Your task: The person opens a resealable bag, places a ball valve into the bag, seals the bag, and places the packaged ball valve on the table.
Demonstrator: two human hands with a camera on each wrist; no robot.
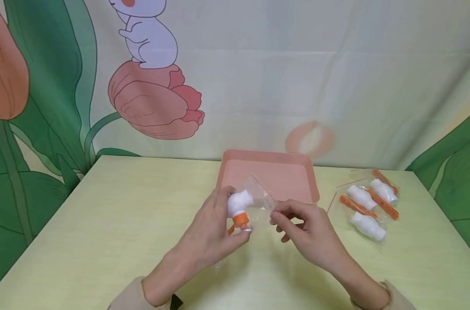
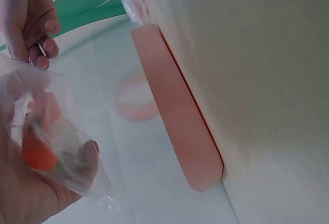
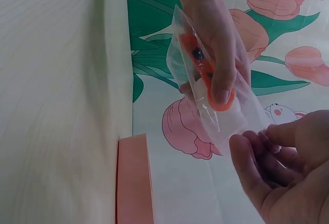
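In the head view my left hand (image 1: 209, 230) grips a clear plastic bag (image 1: 263, 202) above the table, in front of the tray. Inside the bag are a white rounded piece (image 1: 238, 203) and an orange part (image 1: 240, 220). With thumb and fingertips, my right hand (image 1: 310, 234) pinches the bag's edge, near a thin red line along it. In the right wrist view, the left thumb presses on a long orange strip (image 3: 222, 99) with holes through the plastic. The left wrist view shows the left hand (image 2: 31, 196) partly covered by the crinkled bag.
A pink tray (image 1: 269, 156) stands behind the hands. On the table's right lie several more clear bags with white pieces (image 1: 368, 227) and orange strips (image 1: 383, 204). A printed cloth (image 1: 242, 86) hangs behind the table's far edge (image 1: 161, 158).
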